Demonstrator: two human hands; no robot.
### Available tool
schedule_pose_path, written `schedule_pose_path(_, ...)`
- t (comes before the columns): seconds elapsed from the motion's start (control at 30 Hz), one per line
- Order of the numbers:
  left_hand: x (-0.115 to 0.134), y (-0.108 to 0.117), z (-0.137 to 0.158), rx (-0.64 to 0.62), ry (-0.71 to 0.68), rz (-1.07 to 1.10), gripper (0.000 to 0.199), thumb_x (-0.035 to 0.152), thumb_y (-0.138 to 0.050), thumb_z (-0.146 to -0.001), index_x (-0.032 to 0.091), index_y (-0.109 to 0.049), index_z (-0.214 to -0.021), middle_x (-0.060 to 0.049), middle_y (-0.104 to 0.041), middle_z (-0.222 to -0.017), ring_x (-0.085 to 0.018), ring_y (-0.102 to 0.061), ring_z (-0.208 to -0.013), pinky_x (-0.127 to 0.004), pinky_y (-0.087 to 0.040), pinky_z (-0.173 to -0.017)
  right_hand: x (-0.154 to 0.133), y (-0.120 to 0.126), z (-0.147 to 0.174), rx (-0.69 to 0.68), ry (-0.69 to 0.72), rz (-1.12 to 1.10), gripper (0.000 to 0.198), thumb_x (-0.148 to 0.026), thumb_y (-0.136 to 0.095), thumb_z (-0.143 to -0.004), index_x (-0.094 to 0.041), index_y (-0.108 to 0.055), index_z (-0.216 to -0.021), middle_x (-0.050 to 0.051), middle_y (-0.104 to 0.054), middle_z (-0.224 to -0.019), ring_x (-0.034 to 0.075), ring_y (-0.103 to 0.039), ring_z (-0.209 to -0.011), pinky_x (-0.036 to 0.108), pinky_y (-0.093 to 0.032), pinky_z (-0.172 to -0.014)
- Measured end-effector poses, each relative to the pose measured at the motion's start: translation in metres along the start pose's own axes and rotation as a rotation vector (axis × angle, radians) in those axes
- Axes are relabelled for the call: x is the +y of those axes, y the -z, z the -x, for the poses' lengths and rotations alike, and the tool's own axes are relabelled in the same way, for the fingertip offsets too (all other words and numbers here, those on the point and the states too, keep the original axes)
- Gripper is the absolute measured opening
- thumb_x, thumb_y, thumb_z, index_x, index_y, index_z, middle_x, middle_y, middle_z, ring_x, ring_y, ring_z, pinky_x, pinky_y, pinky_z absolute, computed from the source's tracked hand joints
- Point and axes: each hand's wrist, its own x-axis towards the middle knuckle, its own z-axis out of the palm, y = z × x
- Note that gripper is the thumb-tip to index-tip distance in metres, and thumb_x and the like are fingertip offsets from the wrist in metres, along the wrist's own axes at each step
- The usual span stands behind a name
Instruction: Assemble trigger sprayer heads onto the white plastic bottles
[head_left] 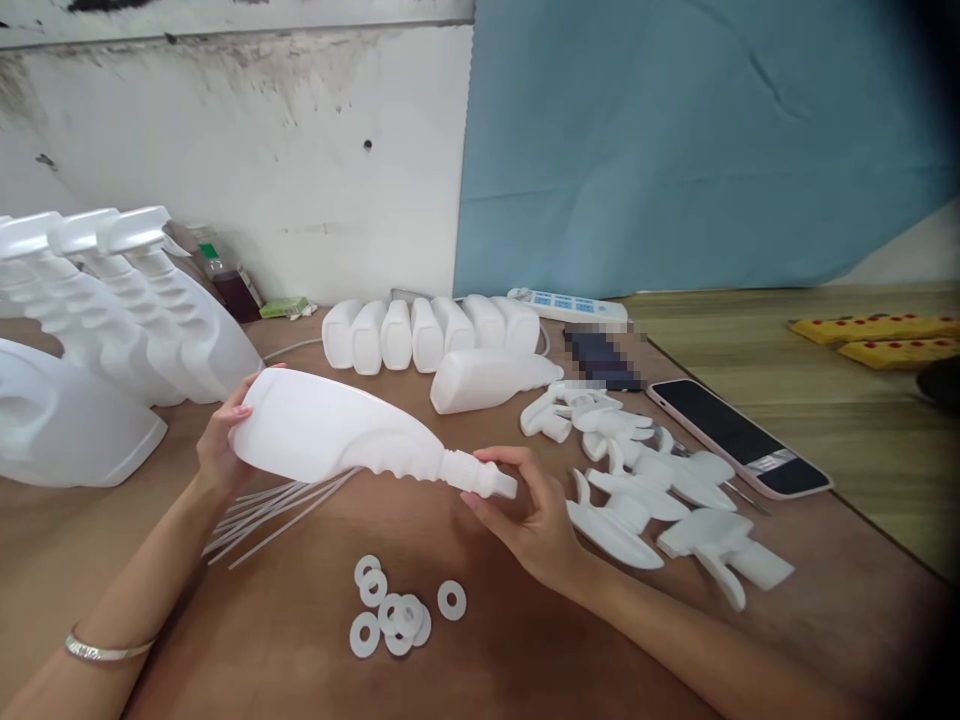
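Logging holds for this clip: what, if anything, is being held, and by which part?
A white bottle: the left grip holds its base end, the right grip its narrow neck.

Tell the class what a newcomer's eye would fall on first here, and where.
Probably the white bottle, held across the middle, left hand at its base and right hand at its neck. Next might come the white rings at lower centre, then the large blue sheet at upper right.

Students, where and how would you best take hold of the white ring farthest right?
Probably pinch the white ring at opposite edges of its outer rim, coming down from above: it is thin and lies flat, apart from the other rings.
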Motion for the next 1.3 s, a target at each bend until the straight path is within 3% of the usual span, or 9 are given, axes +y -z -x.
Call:
schedule_pose_path(0.33, -0.005, 0.0, 0.0, -0.044, 0.063, -0.019, 0.052, 0.033, -0.055, -0.054, 0.016, -0.062, -0.103, -0.007, -0.064, -0.098, -0.032, -0.057, -0.094, -0.035, -0.05, -0.071, -0.001, 0.0, 0.0, -0.025, 0.017, 0.043, 0.028, -0.016, -0.059, -0.074, -0.023, -0.048, -0.099, 0.004, -0.062, -0.094, 0.019, -0.06, -0.084, 0.034, -0.049, -0.073)
schedule_pose_path(0.6, -0.007, -0.001, 0.001, -0.038, 0.071, -0.004, 0.047, 0.033, -0.055, -0.053, 0.017, -0.064, -0.097, -0.007, -0.065, -0.093, -0.032, -0.058, -0.092, -0.036, -0.05, -0.07, -0.003, 0.002, -0.002, -0.01, 0.184, 0.123, 0.028, -0.011, -0.055, -0.074, -0.024, -0.048, -0.097, 0.005, -0.063, -0.095, 0.021, -0.059, -0.088, 0.039, -0.046, -0.076)
schedule_pose_path(0.7, -0.007, -0.001, 0.001, -0.028, 0.035, 0.001, 0.048, 0.032, -0.054, -0.053, 0.016, -0.064, -0.097, -0.007, -0.065, -0.092, -0.032, -0.058, -0.093, -0.036, -0.05, -0.07, -0.006, 0.003, -0.003, -0.022, 0.111, 0.171, 0.022, -0.022, -0.057, -0.077, -0.023, -0.049, -0.097, 0.005, -0.063, -0.089, 0.02, -0.059, -0.079, 0.036, -0.046, -0.072)
schedule_pose_path(0.83, -0.006, -0.003, 0.003, -0.02, 0.01, -0.02, 0.049, 0.033, -0.055, -0.052, 0.017, -0.064, -0.097, -0.007, -0.064, -0.095, -0.033, -0.057, -0.095, -0.036, -0.05, -0.07, -0.006, 0.003, -0.003, -0.023, 0.031, 0.159, 0.015, -0.034, -0.058, -0.076, -0.022, -0.053, -0.083, 0.002, -0.06, -0.073, 0.017, -0.055, -0.065, 0.031, -0.044, -0.063)
schedule_pose_path(0.97, -0.005, -0.005, 0.006, -0.008, -0.005, -0.028, 0.052, 0.034, -0.054, -0.052, 0.017, -0.064, -0.1, -0.007, -0.063, -0.101, -0.032, -0.055, -0.097, -0.034, -0.051, -0.068, -0.006, 0.003, -0.003, -0.052, -0.141, 0.084, 0.018, -0.037, -0.058, -0.073, -0.02, -0.052, -0.073, -0.002, -0.052, -0.061, 0.013, -0.046, -0.054, 0.025, -0.038, -0.051)
schedule_pose_path(1.13, -0.009, -0.006, 0.006, -0.019, -0.02, -0.035, 0.052, 0.036, -0.059, -0.055, 0.019, -0.061, -0.104, -0.006, -0.062, -0.101, -0.029, -0.057, -0.093, -0.031, -0.051, -0.066, -0.007, 0.001, -0.005, -0.06, -0.419, -0.163, 0.028, -0.042, -0.054, -0.078, -0.018, -0.048, -0.065, -0.005, -0.039, -0.054, 0.009, -0.035, -0.05, 0.021, -0.031, -0.045)
schedule_pose_path(1.3, -0.012, 0.001, 0.002, 0.02, -0.119, -0.12, 0.043, 0.035, -0.072, -0.054, 0.02, -0.062, -0.092, -0.004, -0.063, -0.085, -0.022, -0.06, -0.076, -0.023, -0.046, -0.053, -0.002, 0.001, -0.008, -0.012, -0.543, -0.258, 0.036, -0.048, -0.054, -0.077, -0.016, -0.049, -0.061, -0.004, -0.043, -0.053, 0.009, -0.038, -0.05, 0.022, -0.032, -0.046)
